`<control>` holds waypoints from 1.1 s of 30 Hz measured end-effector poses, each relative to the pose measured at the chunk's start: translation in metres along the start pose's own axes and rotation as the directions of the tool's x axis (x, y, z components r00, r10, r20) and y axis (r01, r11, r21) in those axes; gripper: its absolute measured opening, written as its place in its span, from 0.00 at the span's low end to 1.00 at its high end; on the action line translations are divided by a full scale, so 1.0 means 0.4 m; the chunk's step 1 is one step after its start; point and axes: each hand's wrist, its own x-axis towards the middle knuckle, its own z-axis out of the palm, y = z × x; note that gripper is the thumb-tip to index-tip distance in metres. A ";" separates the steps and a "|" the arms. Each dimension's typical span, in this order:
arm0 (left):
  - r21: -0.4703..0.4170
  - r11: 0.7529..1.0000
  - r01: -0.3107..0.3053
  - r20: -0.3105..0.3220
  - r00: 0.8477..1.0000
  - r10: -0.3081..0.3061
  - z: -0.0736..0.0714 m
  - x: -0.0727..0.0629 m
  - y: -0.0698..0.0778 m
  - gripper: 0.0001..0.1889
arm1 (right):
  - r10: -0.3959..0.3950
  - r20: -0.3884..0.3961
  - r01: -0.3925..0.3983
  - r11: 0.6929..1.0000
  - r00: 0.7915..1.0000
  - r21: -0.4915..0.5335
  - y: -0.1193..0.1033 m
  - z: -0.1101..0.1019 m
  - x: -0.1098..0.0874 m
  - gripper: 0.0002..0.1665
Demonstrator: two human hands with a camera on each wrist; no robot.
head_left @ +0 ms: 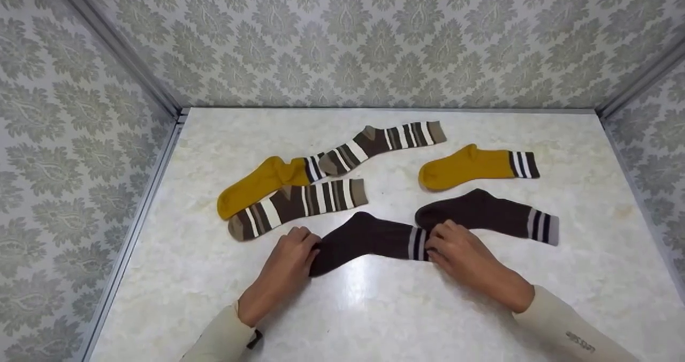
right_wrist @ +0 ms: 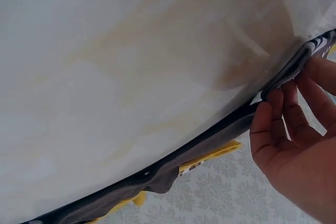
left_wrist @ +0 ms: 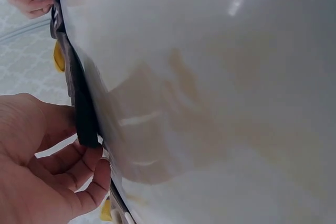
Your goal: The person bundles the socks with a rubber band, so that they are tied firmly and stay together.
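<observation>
A dark brown sock (head_left: 369, 239) with grey stripes at its cuff lies across the front of the table, between the two hands. My left hand (head_left: 291, 255) pinches its toe end; in the left wrist view the thumb and fingers (left_wrist: 89, 174) stand on either side of the dark cloth (left_wrist: 86, 108). The cuff end is pinched by my right hand (head_left: 463, 255), whose fingertips hide part of it. In the right wrist view that hand (right_wrist: 299, 135) has the folded cuff (right_wrist: 289, 69) between thumb and fingers. A second dark brown sock (head_left: 481, 209) lies just beyond the right hand.
A striped sock (head_left: 321, 198) lies beyond the left hand, partly over a mustard sock (head_left: 251, 185). Another striped sock (head_left: 396, 140) lies farther back, and another mustard sock (head_left: 465, 169) at the right. Patterned walls (head_left: 374, 46) border the marbled table (head_left: 364, 319).
</observation>
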 end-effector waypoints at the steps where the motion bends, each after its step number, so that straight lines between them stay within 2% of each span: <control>1: 0.004 1.000 -0.003 0.003 1.000 0.003 0.001 0.001 0.002 0.05 | 0.007 0.009 -0.007 1.000 1.000 -0.004 -0.002 -0.003 0.000 0.09; 9: 0.025 0.998 -0.049 0.005 0.999 0.049 0.009 0.007 0.023 0.05 | 0.027 0.050 -0.025 0.999 0.998 -0.042 -0.012 -0.022 -0.015 0.10; 20: 0.045 0.994 -0.096 0.018 0.995 0.095 0.025 0.014 0.054 0.05 | 0.041 0.032 -0.040 0.998 0.999 -0.045 -0.013 -0.043 -0.068 0.12; 33: 0.044 0.988 -0.146 0.079 0.987 0.143 0.052 0.051 0.093 0.01 | 0.065 0.000 -0.065 0.997 0.998 -0.043 -0.001 -0.071 -0.142 0.13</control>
